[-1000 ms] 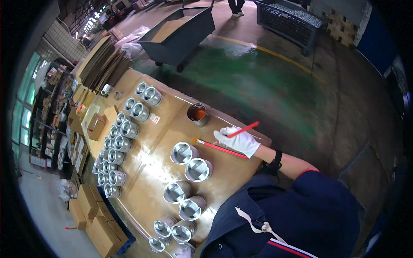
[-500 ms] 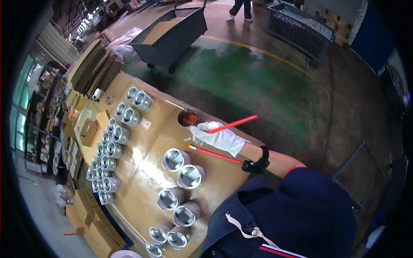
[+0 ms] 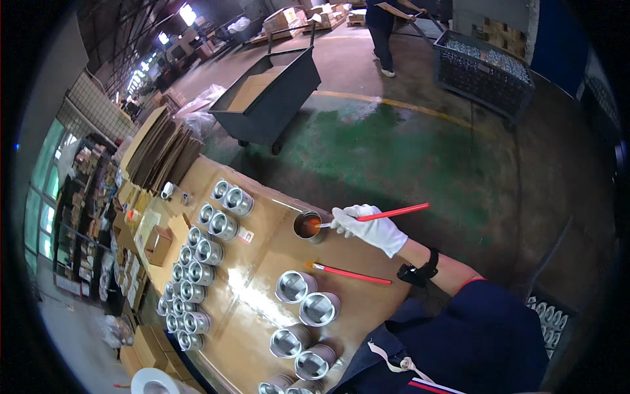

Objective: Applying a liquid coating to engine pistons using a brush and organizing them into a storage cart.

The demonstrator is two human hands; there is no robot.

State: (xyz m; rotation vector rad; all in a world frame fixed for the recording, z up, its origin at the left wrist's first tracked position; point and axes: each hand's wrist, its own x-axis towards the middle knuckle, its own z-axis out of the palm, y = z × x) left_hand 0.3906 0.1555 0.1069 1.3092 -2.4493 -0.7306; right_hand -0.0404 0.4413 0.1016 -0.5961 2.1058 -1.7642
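Note:
My right hand [image 3: 371, 228], in a white glove with a dark band at the wrist, grips a red-handled paintbrush [image 3: 397, 211]. The brush's bristle end points into a small metal tin [image 3: 307, 231] of reddish-brown liquid at the table's far edge. Nearer me, a second red-handled brush [image 3: 354, 273] lies flat on the cardboard-covered table [image 3: 262, 249]. Several silver pistons stand open end up close to my body, among them one piston [image 3: 295, 287] and another piston [image 3: 319, 308]. My left hand is out of the picture.
Rows of smaller-looking pistons [image 3: 197, 270] stand on the table's left side. Beyond them are a small carton [image 3: 157, 245] and stacked cardboard sheets [image 3: 161, 148]. A grey cart [image 3: 269, 98] stands past the far edge. Another person [image 3: 382, 33] is beside a dark bin of metal parts [image 3: 484, 75].
My right hand has brought its brush to the tin, tip now at the opening. The view has shifted, so the table appears lower and farther right. The other person shows more fully.

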